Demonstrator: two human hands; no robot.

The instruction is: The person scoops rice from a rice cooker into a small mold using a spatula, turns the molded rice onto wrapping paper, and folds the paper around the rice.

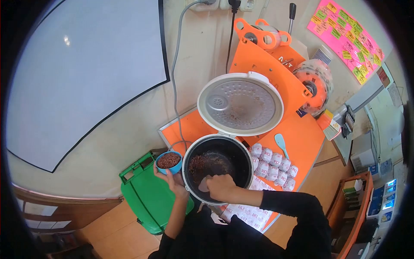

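dark reddish-brown grains, small and loose, lie in the round cooker (pixel 187 172) on the near left part of the orange table (pixel 302 134), scattered and clumped on the left side of its smooth black inner pot (pixel 236 162). the right hand (pixel 222 188) is closed in a grip on a pale, translucent paddle (pixel 204 183), its blade down inside the pot. the left hand (pixel 176 183) holds a rounded blue bowl (pixel 169 169) just beside the cooker's left rim, fingers curled around it, filled with the same crumbly grains. the cooker's oval lid (pixel 241 104) stands open on the far side, its grey metal inner face dimpled and stained. to the right, rounded bundles (pixel 272 172) in white paper printed in red sit packed together, near a flat light-blue spatula (pixel 281 143); matching printed sheets (pixel 250 213) lie flat nearer. a ridged green plastic bin (pixel 151 198) stands left of the table.
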